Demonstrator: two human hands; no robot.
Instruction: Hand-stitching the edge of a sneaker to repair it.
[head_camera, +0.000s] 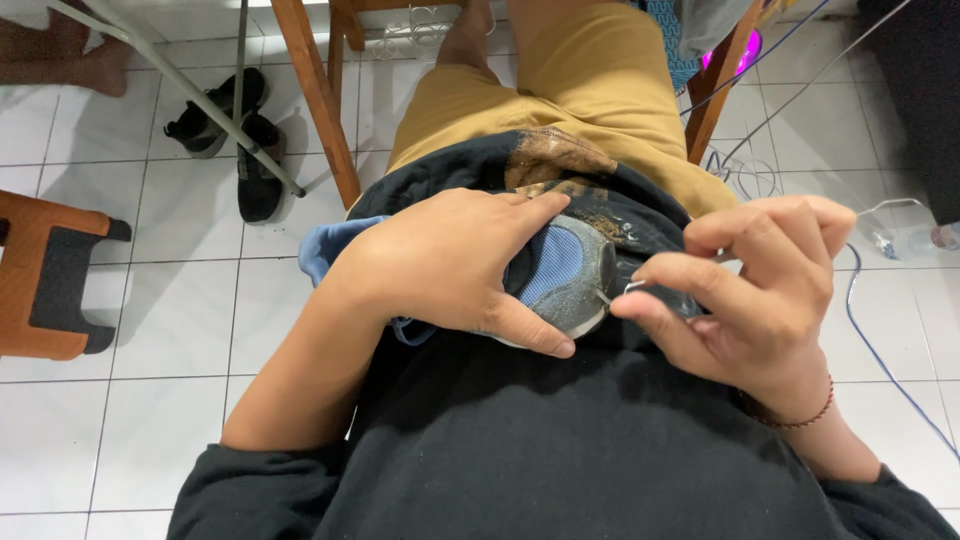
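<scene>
- Grey and blue mesh of a shoe (566, 278) lay under the fingers of the left hand (450, 262), which were curled closed over its upper; the thumb pressed against the pale sole edge below, so the shoe was clamped between thumb and fingers.
- The right hand (765, 290) had its thumb and forefinger pinched narrowly together on a thin metal needle (632, 288), the remaining fingers folded loosely above them.
- The needle's tip sat just beside the shoe's toe edge, right of the left fingertips; whether it pierced the material could not be told.
- A red string bracelet (800, 415) circled the right wrist, behind the pinching fingers.
- Beneath both hands, the shoe rested against a black shirt (560, 440) and over mustard-yellow shorts (590, 80).
- Farther out, beyond the left hand, a pair of black shoes (235, 140) stood on white floor tiles (170, 330) beside a wooden table leg (318, 95).
- Beyond the right hand, a blue cable (880, 350) trailed across the tiles.
</scene>
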